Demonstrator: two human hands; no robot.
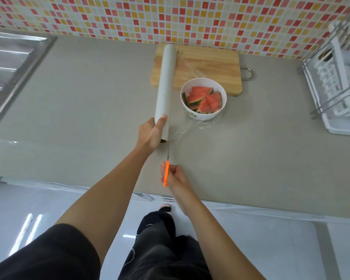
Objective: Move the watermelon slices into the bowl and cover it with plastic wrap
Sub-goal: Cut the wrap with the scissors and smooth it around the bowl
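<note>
Here my left hand (150, 136) grips the roll (165, 91), keeping the wrap (182, 130) taut from the bowl (203, 98). My right hand (174, 176) grips the scissors (166, 170), aimed to cut.

The left hand (150, 134) grips the near end of the plastic wrap roll (165, 85), which runs away from its fingers (162, 121) across the desk (79, 93) to rest on the left end of the cutting board (206, 65). Right of those fingers, a sheet of plastic wrap (185, 130) stretches from the roll to the bowl (203, 99), which stands just in front of the board and holds the watermelon slices (204, 99). The right hand (175, 175), nearer than the left, holds scissors (166, 168) whose blades point toward the roll's near end. The sink (12, 63) lies far left of both hands, the dish rack (338, 81) far right.
</note>
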